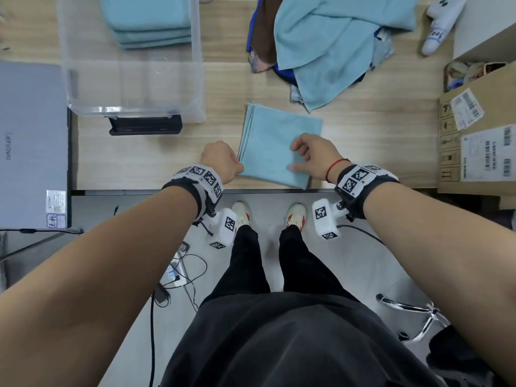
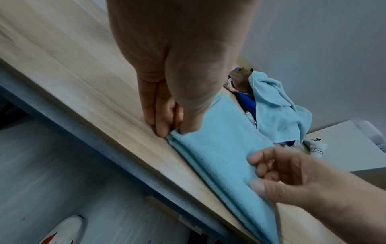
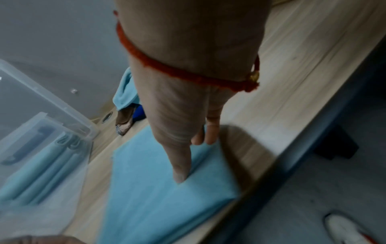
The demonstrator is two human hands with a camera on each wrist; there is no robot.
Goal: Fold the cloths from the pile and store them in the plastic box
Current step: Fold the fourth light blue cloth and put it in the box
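Folded blue cloth [image 1: 275, 143] lies flat at near edge of surface [image 1: 167, 152]. My left hand [image 1: 222, 160] pinches its near-left corner (thumb on top). My right hand [image 1: 314, 156] rests on it, fingers loosely curled, gripping nothing. Plastic box [image 1: 134, 88] far-left; pile [image 1: 326, 46] beyond.

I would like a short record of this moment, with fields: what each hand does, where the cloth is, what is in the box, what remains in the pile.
left hand: pinches the near left corner of the folded cloth
right hand: rests on the cloth's near right part, fingers curled, thumb flat on it
folded cloth: light blue, lying flat on the table near its front edge
plastic box: clear, holds a stack of folded light blue cloths
pile: unfolded light blue cloth on top, brown and blue fabrics beneath
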